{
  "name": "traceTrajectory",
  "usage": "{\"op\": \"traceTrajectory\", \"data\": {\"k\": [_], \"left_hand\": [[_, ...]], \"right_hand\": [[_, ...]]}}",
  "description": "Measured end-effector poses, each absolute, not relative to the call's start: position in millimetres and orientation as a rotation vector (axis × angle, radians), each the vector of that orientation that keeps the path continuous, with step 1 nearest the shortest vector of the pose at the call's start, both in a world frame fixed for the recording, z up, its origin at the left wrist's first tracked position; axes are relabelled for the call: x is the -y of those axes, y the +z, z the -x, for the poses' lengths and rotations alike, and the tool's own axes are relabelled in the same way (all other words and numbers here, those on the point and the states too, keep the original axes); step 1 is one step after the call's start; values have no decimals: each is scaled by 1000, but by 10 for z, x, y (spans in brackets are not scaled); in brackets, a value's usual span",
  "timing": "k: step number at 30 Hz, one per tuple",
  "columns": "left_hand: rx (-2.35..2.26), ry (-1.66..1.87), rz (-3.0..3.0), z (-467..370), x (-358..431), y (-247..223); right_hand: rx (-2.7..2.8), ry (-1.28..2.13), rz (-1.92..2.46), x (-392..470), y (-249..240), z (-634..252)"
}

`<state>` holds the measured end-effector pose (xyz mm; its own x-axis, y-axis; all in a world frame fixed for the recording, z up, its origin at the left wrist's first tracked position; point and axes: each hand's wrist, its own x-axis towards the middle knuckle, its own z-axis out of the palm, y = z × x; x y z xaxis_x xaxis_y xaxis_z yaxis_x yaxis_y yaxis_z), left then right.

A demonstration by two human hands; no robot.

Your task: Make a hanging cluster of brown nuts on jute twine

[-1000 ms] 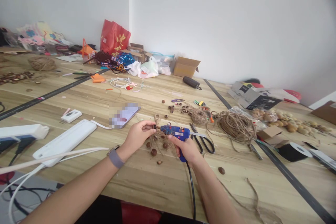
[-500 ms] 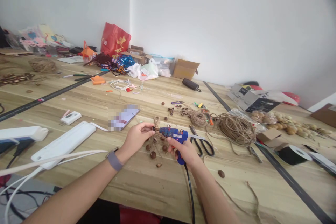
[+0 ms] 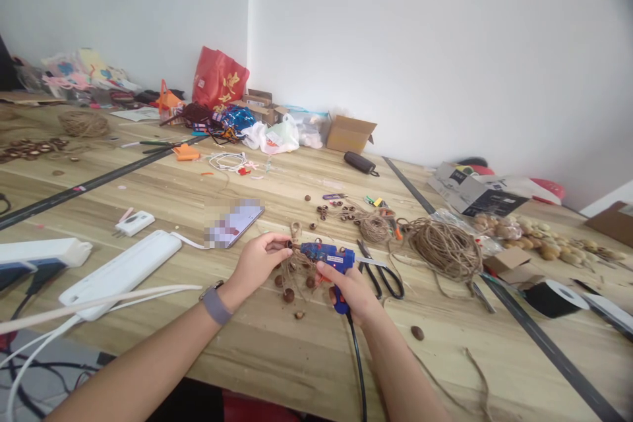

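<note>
A blue glue gun (image 3: pixel 324 253) is gripped in my right hand (image 3: pixel 349 283), its nozzle pointing left. Between its fingertips my left hand (image 3: pixel 262 260) pinches a small brown nutshell (image 3: pixel 289 244), right at the nozzle tip. Whether nozzle and shell touch is too small to tell. Beneath and beside the gun lie thin twine with a loop (image 3: pixel 295 229) and several brown nuts (image 3: pixel 288 295). Black-handled scissors (image 3: pixel 383 277) rest just right of my right hand.
A coil of twine (image 3: pixel 445 247) and a smaller one (image 3: pixel 374 227) lie right of centre. A phone (image 3: pixel 237 223) and a white power strip (image 3: pixel 121 273) are on the left. The gun's black cord (image 3: pixel 359 362) runs to the front edge. Bags and boxes line the wall.
The view has shifted very slightly. Both hands keep nearly the same place and hold, with the nozzle still at the nutshell.
</note>
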<state>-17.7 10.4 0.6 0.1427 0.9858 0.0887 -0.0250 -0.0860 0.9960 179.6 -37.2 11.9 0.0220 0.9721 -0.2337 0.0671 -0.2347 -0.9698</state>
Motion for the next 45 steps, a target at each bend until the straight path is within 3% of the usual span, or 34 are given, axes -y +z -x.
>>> {"op": "traceTrajectory", "data": {"k": [45], "left_hand": [[-1028, 1185, -1286, 169, -107, 20]], "right_hand": [[1100, 1270, 1525, 380, 93, -1775]]}}
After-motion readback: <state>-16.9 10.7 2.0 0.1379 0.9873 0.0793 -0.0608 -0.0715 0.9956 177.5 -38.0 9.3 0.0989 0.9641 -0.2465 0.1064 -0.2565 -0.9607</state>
